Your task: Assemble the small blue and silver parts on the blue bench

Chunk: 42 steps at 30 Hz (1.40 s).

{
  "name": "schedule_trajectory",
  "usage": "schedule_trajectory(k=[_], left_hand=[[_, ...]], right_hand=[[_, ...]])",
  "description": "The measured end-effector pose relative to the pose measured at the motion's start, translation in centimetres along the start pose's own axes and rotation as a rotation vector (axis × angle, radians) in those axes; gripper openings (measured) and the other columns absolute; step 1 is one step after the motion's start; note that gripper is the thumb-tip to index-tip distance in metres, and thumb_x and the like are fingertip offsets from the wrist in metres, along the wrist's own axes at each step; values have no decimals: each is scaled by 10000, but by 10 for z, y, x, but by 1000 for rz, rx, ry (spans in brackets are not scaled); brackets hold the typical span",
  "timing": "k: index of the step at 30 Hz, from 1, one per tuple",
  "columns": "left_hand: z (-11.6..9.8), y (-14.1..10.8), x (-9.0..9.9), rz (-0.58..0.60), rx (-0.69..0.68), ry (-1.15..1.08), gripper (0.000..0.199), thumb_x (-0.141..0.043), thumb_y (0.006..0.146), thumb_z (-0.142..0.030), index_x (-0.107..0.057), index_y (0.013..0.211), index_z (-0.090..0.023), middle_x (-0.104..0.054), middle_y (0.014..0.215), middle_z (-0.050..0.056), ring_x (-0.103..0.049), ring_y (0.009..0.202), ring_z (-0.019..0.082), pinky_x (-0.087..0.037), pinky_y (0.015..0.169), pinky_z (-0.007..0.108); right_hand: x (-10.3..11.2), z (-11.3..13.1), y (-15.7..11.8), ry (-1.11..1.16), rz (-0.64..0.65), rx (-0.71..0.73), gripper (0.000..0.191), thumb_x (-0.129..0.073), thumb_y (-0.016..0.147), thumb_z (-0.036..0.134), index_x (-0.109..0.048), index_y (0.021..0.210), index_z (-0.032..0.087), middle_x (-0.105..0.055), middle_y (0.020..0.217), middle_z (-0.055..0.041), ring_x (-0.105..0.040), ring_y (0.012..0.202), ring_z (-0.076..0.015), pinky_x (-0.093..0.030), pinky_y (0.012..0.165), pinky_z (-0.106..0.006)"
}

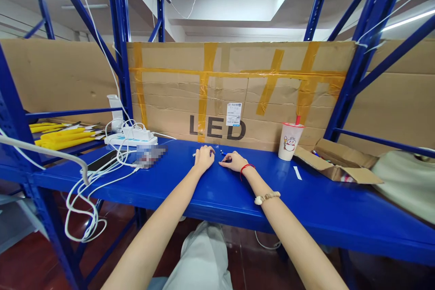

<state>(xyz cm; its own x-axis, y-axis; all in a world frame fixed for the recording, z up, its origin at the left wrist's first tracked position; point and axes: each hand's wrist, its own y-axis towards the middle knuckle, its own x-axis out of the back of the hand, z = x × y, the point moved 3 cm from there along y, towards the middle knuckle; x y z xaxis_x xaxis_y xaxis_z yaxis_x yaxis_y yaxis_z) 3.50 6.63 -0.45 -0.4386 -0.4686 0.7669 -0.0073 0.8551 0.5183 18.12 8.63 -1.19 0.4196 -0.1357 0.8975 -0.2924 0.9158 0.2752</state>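
Note:
My left hand (204, 158) rests on the blue tabletop (217, 190) with its fingers curled in. A small white, stick-like end (194, 155) shows at its left side; the rest is hidden by the hand. To the right, my right hand (235, 162) is bent in a pinch, thumb and forefinger close together near the table. Whatever those fingers hold, if anything, is too small to make out. Just beyond them is a small blue piece (223, 152), its kind unclear. The two hands are a little apart.
A white paper cup (289, 142) with a red straw stands at right, beside a paper strip (297, 172) and an open cardboard box (340, 161). At left are a power strip (131, 138), tangled white cables (91, 195) and a dark phone (102, 161). Cardboard (176, 95) walls the back.

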Motion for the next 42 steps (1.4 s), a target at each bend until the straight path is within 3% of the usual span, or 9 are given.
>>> schedule_trajectory(k=[8,18,21,28,35,39,42], left_hand=[[-3,1,-3,2,-89,-10,216,-395,792,-143,-597,834,-207,-584,926,44,-496,944,191,-332,843,346],[-6,-2,-13,192,-285,23,160,-508,751,-262,-636,832,-212,-589,836,40,-502,867,204,-351,827,349],[-3,-1,-13,205,-240,45,172,-495,769,-260,-637,856,-217,-587,847,43,-498,888,212,-348,828,358],[0,-1,-7,185,-86,133,207,-447,772,-202,-630,870,-206,-587,875,59,-478,939,228,-316,844,389],[4,-2,-3,97,37,142,284,-420,730,-93,-582,948,-177,-543,1015,90,-446,1012,226,-301,872,369],[5,0,-5,52,39,47,310,-411,778,-186,-516,1069,-176,-534,1023,87,-454,993,224,-320,866,375],[5,3,-12,98,-39,0,310,-356,823,-234,-519,1086,-202,-538,1002,72,-458,983,222,-336,856,379]], right_hand=[[-1,5,3,76,78,87,189,-593,734,378,-652,765,201,-634,762,11,-570,691,-100,-402,598,-185],[0,6,3,22,76,46,121,-561,729,260,-660,778,210,-642,799,6,-576,733,-109,-415,649,-190],[-1,5,3,1,91,18,135,-549,724,267,-662,783,220,-633,824,2,-573,782,-123,-416,681,-203],[4,0,0,-136,-4,-108,182,-517,756,261,-641,887,238,-574,964,-41,-537,930,-171,-399,783,-279],[2,3,1,-71,24,-29,206,-568,750,391,-651,852,231,-570,911,-30,-541,877,-150,-397,750,-248],[1,3,2,-66,50,-1,172,-561,774,350,-660,844,228,-570,932,-33,-540,876,-141,-397,739,-230],[0,3,3,-69,64,8,154,-553,789,314,-661,859,229,-566,956,-36,-541,877,-140,-399,750,-229]])
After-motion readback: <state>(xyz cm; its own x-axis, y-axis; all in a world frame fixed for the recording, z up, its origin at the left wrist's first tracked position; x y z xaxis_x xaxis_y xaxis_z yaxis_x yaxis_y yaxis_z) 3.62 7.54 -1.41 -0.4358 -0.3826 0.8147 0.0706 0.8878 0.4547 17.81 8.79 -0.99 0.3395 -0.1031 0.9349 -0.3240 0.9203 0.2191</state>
